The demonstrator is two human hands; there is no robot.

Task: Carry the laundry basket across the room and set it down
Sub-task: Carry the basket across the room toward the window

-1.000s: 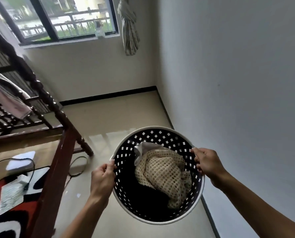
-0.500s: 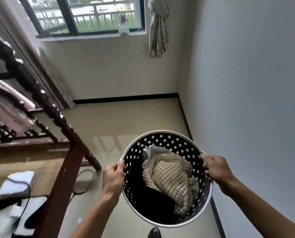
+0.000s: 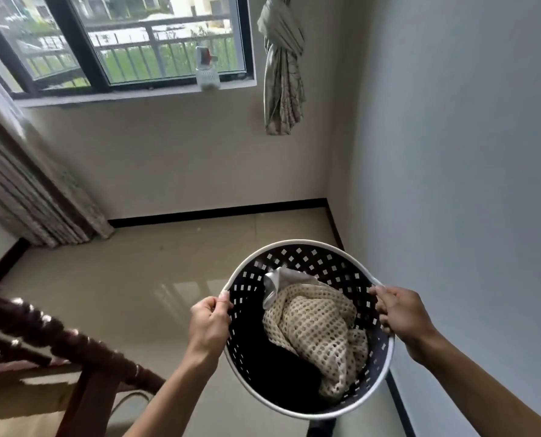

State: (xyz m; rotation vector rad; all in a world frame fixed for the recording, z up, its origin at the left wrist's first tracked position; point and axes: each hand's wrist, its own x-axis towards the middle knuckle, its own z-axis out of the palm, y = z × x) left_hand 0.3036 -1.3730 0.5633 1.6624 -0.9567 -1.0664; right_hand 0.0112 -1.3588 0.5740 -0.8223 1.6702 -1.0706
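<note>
A round black laundry basket (image 3: pixel 297 258) with a white rim and small square holes hangs in the air in front of me, above the floor. A cream open-knit garment (image 3: pixel 316 329) and a bit of grey cloth (image 3: pixel 278 279) lie inside, over something dark. My left hand (image 3: pixel 209 323) grips the rim on the left side. My right hand (image 3: pixel 400 313) grips the rim on the right side. The basket tilts slightly toward me.
A white wall (image 3: pixel 468 184) runs close along the right. Ahead is a window (image 3: pixel 130 42) with a bottle (image 3: pixel 206 70) on the sill and a knotted curtain (image 3: pixel 283 64). A dark wooden bed frame (image 3: pixel 58 335) stands at lower left. Glossy beige floor (image 3: pixel 155 279) lies ahead.
I have moved forward with the basket toward the window wall; the bed frame has slid back to the lower left. Both hands keep the same hold on the rim.
</note>
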